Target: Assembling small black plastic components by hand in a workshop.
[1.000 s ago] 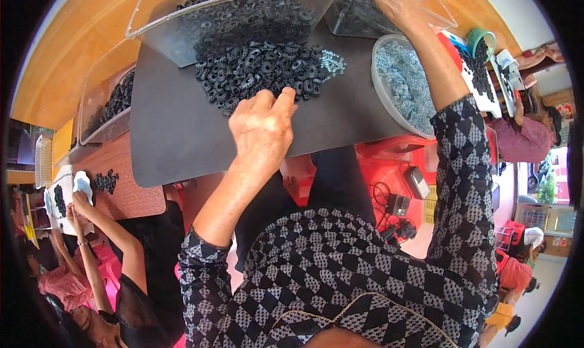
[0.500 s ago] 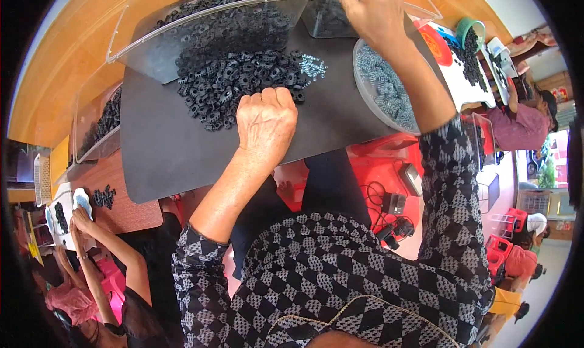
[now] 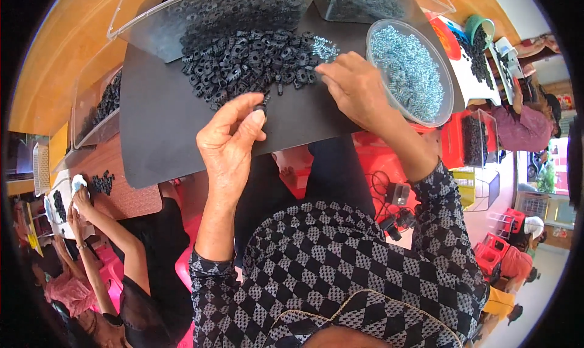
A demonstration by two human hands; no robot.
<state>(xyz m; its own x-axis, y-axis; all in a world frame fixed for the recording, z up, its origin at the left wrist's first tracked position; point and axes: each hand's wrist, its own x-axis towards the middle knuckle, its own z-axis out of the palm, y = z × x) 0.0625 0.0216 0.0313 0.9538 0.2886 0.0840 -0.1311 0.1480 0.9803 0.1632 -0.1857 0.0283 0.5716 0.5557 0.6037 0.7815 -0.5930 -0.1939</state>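
My left hand [image 3: 228, 135] is raised over the near part of the dark grey table mat [image 3: 164, 141]. Its thumb and forefinger pinch a small black plastic part [image 3: 260, 110]. Ahead of it lies a heap of similar black plastic parts [image 3: 243, 65]. My right hand [image 3: 356, 89] is at the heap's right edge, close to a little pile of small metal springs [image 3: 325, 48]. Its fingers are pressed together, and whatever is between them is too small to make out. Right beside that hand stands a round clear tub [image 3: 449, 99] full of shiny springs [image 3: 409, 71].
Behind the heap stand clear plastic bins [image 3: 146, 21] holding more black parts. Another clear bin [image 3: 78, 120] is at the left. Co-workers sit at both sides; one person's hands [image 3: 82, 205] work at the left table. Cables and a box [image 3: 398, 195] lie below on the right.
My right hand has come down from the far bins to beside the spring pile. My left fist has turned over, showing the black part in its pinch. The view has shifted slightly.
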